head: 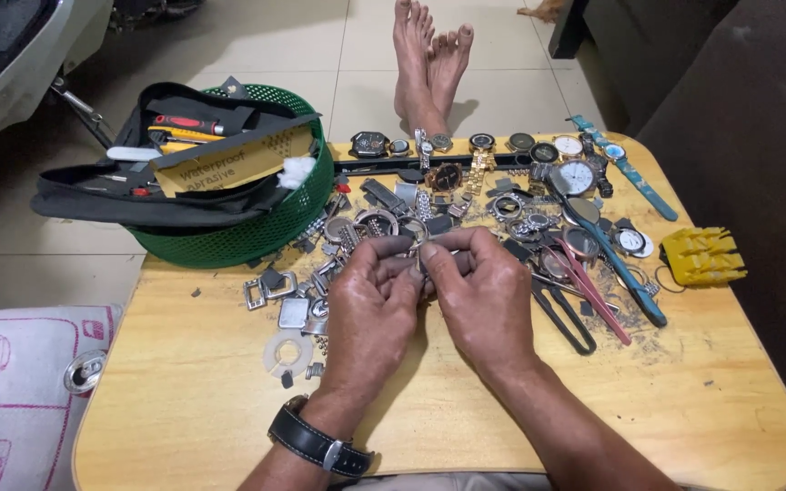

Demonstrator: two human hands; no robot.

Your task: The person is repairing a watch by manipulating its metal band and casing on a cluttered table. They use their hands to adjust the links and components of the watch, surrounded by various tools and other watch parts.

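A tiny silvery metal watch part (418, 264) is pinched between left hand (370, 300) and right hand (484, 295) fingertips; heaps of loose grey metal watch pieces (393, 214) left unsorted on the yellow wooden table (184, 391)

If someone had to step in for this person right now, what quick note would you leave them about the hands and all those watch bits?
Left hand and right hand: both raised over the middle of the wooden table, fingertips pinched together on one small metal part; what it is cannot be told.
Things: loose watch cases and bracelet pieces lie just beyond the hands; whole watches line the far edge; tweezers lie to the right; yellow tool block far right; green basket with a tool pouch far left.
Done: many parts lie taken apart.
Left: the pinched piece is not yet set down.
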